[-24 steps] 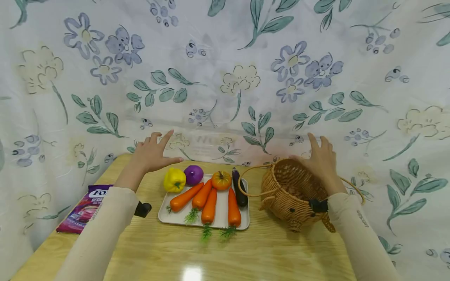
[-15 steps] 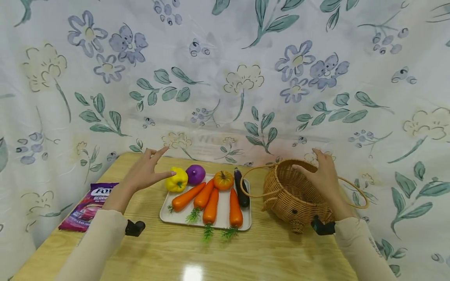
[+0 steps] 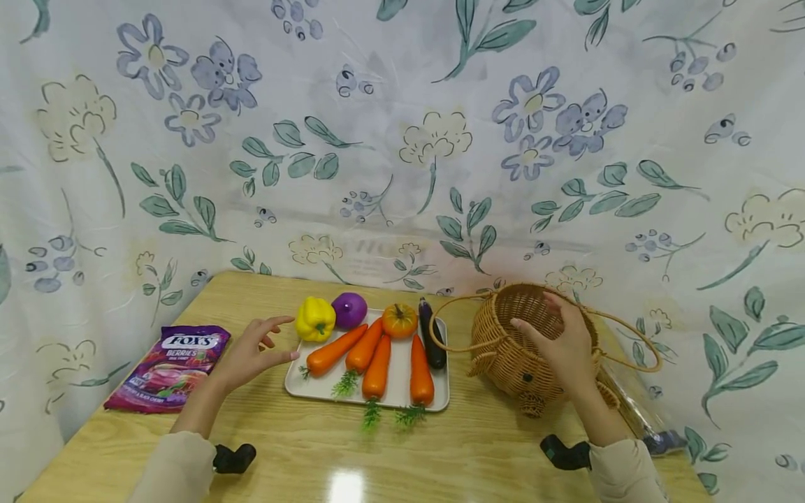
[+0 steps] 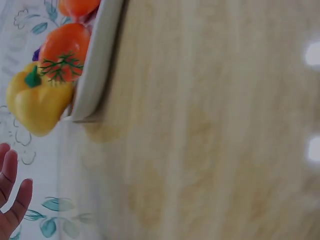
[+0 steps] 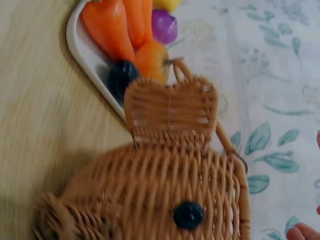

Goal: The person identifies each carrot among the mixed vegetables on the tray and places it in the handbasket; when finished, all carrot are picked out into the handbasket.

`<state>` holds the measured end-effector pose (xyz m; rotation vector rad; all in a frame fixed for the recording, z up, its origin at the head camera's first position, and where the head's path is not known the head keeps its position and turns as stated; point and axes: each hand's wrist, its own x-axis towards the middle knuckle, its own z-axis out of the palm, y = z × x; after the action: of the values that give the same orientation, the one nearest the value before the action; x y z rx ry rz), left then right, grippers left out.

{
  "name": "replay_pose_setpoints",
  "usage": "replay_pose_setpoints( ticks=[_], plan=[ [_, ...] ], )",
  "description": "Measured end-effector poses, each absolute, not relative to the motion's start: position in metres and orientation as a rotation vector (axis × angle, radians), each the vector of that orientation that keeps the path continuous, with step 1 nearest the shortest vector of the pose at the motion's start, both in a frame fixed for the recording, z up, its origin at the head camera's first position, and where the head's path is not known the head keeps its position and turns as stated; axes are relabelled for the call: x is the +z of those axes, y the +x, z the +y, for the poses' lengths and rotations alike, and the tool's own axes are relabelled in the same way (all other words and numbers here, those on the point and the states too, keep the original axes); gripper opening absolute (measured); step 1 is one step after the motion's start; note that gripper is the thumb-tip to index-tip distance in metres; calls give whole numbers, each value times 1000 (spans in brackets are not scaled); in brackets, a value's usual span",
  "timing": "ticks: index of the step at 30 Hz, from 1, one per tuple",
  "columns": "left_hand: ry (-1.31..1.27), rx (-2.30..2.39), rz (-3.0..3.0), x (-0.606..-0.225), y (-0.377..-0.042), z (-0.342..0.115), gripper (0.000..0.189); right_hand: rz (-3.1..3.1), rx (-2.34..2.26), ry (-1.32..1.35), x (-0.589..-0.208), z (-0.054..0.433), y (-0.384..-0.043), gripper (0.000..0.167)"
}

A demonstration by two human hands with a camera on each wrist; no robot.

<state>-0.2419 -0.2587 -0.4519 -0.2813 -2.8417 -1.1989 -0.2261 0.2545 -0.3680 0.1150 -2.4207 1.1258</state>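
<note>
My left hand (image 3: 254, 353) hovers left of the white tray (image 3: 292, 384), fingers spread loosely and holding nothing. Closest to its fingertips is a yellow bell pepper (image 3: 314, 320). On the tray lie several orange carrots (image 3: 375, 369) with green tops, a small pumpkin (image 3: 399, 321) and a dark eggplant (image 3: 432, 335); a purple onion (image 3: 349, 310) sits at its back left corner. My right hand (image 3: 566, 342), thumb and fingers apart, overlaps the wicker basket (image 3: 503, 367) in the head view. The basket has an animal face with a snout and button eyes; its opening faces up.
A purple candy bag (image 3: 172, 370) lies on the table's left side. Behind the basket's right side is a clear plastic package (image 3: 635, 405). The basket's thin handle loops (image 3: 641, 335) stick out to both sides. Floral cloth (image 3: 402, 140) hangs along the back of the wooden table (image 3: 302, 454).
Both hands have drawn back toward the body and lower, uncovering the candy bag and the plastic package. The vegetables, tray and basket stay in place.
</note>
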Motion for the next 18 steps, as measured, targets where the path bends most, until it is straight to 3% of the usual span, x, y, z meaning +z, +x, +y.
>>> replay_pose_setpoints(
  ticks=[18],
  plan=[
    [-255, -1430, -2723, -508, -236, -265, 53, -2384, 1239, 236, -397, 210, -189, 67]
  ],
)
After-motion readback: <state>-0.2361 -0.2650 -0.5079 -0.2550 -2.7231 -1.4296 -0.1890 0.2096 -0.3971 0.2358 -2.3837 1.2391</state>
